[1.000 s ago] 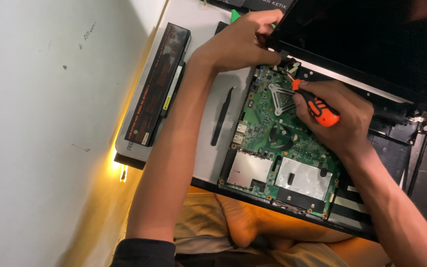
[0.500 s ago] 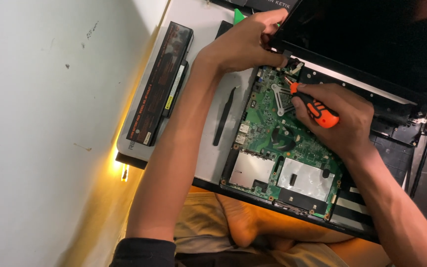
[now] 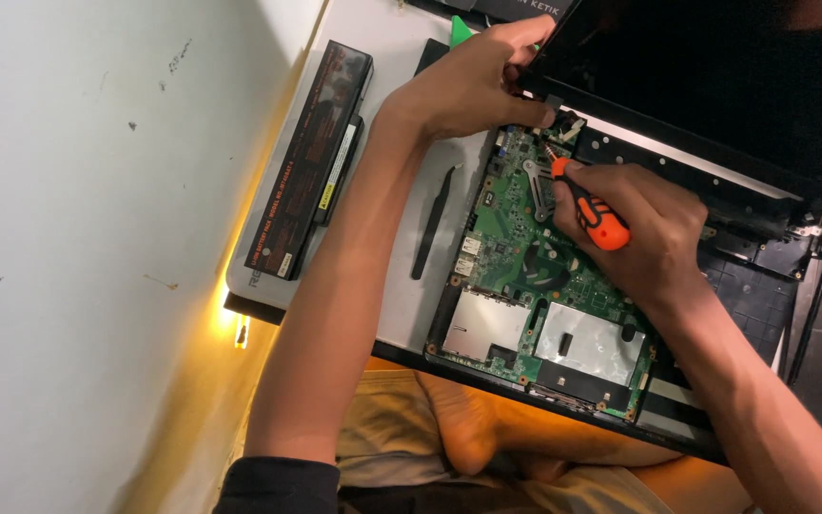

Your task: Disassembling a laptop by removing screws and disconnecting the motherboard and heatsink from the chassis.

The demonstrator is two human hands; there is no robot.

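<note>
Green motherboard (image 3: 535, 286) lies fully exposed in the opened laptop base (image 3: 715, 286) on the white tabletop (image 3: 401, 57), cover and battery (image 3: 311, 157) already off. Left hand (image 3: 473, 86) pinches the hinge corner; right hand (image 3: 649, 238) grips an orange screwdriver (image 3: 590, 211), tip on a screw near the hinge, board apparently not yet freed.

Dark laptop screen (image 3: 715, 86) upper right; yellow-white labels (image 3: 332, 181) on battery pack (image 3: 311, 157).

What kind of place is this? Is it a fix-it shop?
Probably a home repair spot, not a shop: an opened laptop with its green circuit board bare, an orange screwdriver in the right hand, and a removed battery beside black tweezers.
</note>
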